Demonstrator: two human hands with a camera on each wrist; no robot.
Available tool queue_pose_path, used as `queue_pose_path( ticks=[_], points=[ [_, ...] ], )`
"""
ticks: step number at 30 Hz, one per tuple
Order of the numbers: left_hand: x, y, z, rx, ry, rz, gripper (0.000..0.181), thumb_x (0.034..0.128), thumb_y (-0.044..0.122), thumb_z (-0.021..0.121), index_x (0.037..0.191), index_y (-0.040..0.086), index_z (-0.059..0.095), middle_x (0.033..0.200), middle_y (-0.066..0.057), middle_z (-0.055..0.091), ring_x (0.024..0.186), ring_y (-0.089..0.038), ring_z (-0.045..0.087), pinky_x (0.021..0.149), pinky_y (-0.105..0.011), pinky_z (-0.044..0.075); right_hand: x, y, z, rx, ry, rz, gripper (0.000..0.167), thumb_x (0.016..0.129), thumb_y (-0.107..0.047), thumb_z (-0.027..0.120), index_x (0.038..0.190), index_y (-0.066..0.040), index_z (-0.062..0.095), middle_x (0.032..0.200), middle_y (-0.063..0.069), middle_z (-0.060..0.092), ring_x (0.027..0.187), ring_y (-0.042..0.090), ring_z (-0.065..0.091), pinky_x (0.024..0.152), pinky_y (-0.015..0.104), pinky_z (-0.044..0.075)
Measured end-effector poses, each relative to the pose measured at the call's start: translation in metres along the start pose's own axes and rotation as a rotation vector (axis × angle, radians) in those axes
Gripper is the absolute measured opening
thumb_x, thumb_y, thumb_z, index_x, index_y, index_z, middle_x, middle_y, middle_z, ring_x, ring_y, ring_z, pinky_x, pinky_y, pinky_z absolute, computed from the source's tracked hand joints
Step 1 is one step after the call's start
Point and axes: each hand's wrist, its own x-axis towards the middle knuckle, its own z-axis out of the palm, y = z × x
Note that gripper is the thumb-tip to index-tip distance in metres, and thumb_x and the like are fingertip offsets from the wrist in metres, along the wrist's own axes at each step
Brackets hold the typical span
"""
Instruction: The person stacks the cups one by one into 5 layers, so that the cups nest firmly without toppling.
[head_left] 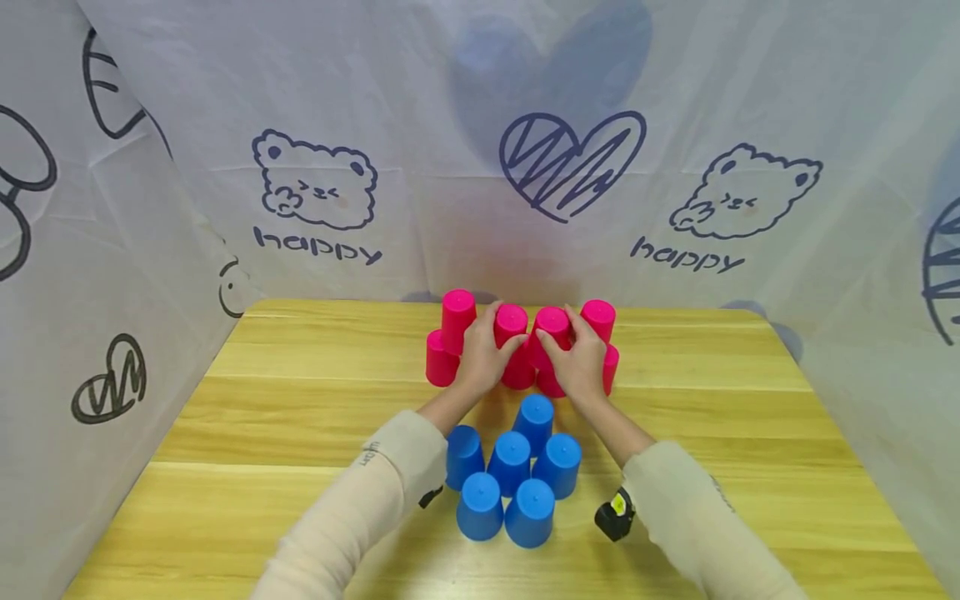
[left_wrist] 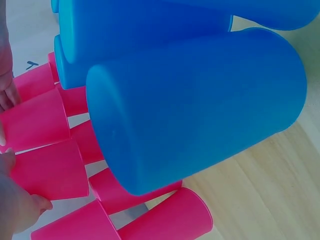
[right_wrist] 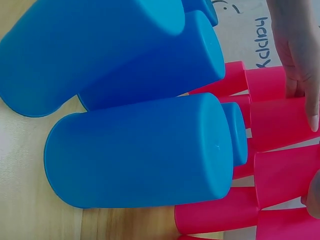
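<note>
Several upside-down pink cups stand in two tiers toward the back of the table. My left hand [head_left: 482, 352] grips an inner cup of the upper tier, a pink cup [head_left: 512, 319], with fingers behind it and thumb in front. Beside it, my right hand [head_left: 579, 360] holds the neighbouring pink cup [head_left: 552, 323] in the same way. Both cups sit at the height of the upper tier, close together. In the left wrist view, the left hand [left_wrist: 17, 205] wraps the lower of two held cups. Parts of the lower tier are hidden behind the hands.
Between the forearms, several blue cups [head_left: 512, 463] form a stack near the front. An outer pink cup [head_left: 458, 321] stands left of the hands, another pink cup [head_left: 598, 319] to the right. A patterned white cloth [head_left: 450, 200] hangs behind the wooden table [head_left: 300, 392].
</note>
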Motion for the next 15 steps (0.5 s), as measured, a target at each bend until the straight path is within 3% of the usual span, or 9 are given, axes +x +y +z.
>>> queue_pose_path(
  ticks=[10, 15],
  points=[
    [0.0028, 0.0042, 0.0026, 0.034, 0.060, -0.013, 0.062, 0.0854, 0.013, 0.065, 0.139, 0.005, 0.036, 0.135, -0.016, 0.049, 0.123, -0.030, 0.049, 0.095, -0.040, 0.049, 0.0034, -0.0026, 0.0028, -0.021, 0.026, -0.041, 0.055, 0.085, -0.015, 0.067, 0.134, 0.000, 0.046, 0.129, 0.021, 0.055, 0.115, 0.035, 0.055, 0.093, 0.045, 0.050],
    [0.0050, 0.0041, 0.0028, 0.042, 0.069, 0.013, 0.058, 0.0852, 0.012, 0.065, 0.137, 0.004, 0.040, 0.134, -0.016, 0.049, 0.123, -0.030, 0.048, 0.096, -0.040, 0.049, 0.0049, -0.0022, 0.0033, -0.031, 0.041, -0.046, 0.054, 0.084, -0.014, 0.067, 0.133, 0.001, 0.047, 0.128, 0.021, 0.055, 0.115, 0.036, 0.055, 0.092, 0.046, 0.050]
  ],
)
